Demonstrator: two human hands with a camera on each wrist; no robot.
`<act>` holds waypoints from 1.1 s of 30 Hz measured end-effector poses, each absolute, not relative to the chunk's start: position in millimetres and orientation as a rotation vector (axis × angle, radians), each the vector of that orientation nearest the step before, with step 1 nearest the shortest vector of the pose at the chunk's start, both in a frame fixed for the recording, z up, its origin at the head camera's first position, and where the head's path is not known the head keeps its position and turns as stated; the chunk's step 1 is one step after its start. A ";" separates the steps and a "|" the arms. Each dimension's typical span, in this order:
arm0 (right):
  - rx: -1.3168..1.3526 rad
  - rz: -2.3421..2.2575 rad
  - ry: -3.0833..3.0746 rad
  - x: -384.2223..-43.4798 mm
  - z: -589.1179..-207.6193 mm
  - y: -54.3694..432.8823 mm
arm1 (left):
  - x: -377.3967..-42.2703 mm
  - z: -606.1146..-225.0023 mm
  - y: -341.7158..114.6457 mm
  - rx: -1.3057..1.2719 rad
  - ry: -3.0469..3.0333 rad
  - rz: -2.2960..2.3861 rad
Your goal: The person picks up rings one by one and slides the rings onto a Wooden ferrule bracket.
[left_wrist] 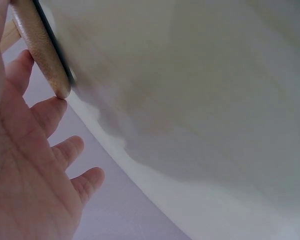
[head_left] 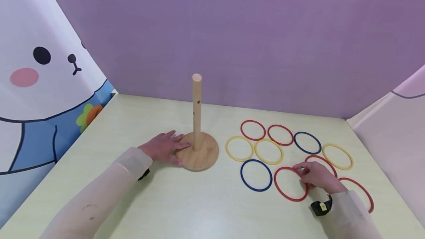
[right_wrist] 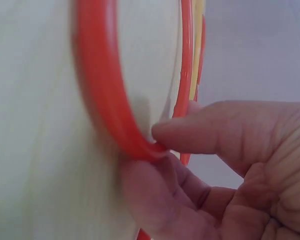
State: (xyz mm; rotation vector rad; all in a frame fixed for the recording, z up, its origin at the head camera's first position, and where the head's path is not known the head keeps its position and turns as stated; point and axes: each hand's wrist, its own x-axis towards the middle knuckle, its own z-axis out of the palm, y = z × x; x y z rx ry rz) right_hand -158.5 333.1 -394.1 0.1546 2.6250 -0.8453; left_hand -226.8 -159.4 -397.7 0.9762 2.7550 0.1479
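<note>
A wooden post (head_left: 197,115) rises from a round wooden base (head_left: 202,159) on the table. My left hand (head_left: 162,147) rests at the base's left side with fingers spread, some fingertips on its top. In the left wrist view, fingertips touch the edge of the base (left_wrist: 47,65). To the right, my right hand (head_left: 315,174) pinches the right side of a red ring (head_left: 276,185) between thumb and fingers. The right wrist view shows the thumb on one side of this red ring (right_wrist: 107,85) and fingers on the other.
Around the right hand lie more rings: red (head_left: 253,121), another red (head_left: 280,125), yellow (head_left: 239,160), another yellow (head_left: 269,163), blue (head_left: 256,190), dark blue (head_left: 307,153), and yellow (head_left: 338,169) ones. Two more red rings sit partly behind the right hand and sleeve. A purple wall (head_left: 232,47) stands behind the table.
</note>
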 end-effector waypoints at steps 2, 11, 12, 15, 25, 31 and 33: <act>0.140 -0.882 2.623 -157.9 -394.4 334.1 | -226.7 -398.9 -159.2 0.984 2.756 0.142; -0.005 -1.109 2.556 -153.7 -396.6 339.4 | -224.9 -396.2 -159.3 0.974 2.747 0.141; -0.017 -1.123 2.551 -153.8 -396.5 339.7 | -224.9 -395.5 -159.6 0.978 2.754 0.138; -0.009 -1.162 2.535 -153.5 -395.2 340.3 | -226.2 -394.5 -159.6 0.989 2.751 0.144; -0.085 -1.388 2.459 -146.6 -388.6 341.3 | -227.4 -397.7 -156.3 0.956 2.730 0.130; -0.175 -1.511 2.446 -142.9 -380.2 344.0 | -225.4 -396.8 -154.3 0.947 2.745 0.088; -0.168 -1.543 2.439 -141.0 -376.6 344.0 | -225.1 -395.4 -154.0 0.949 2.747 0.086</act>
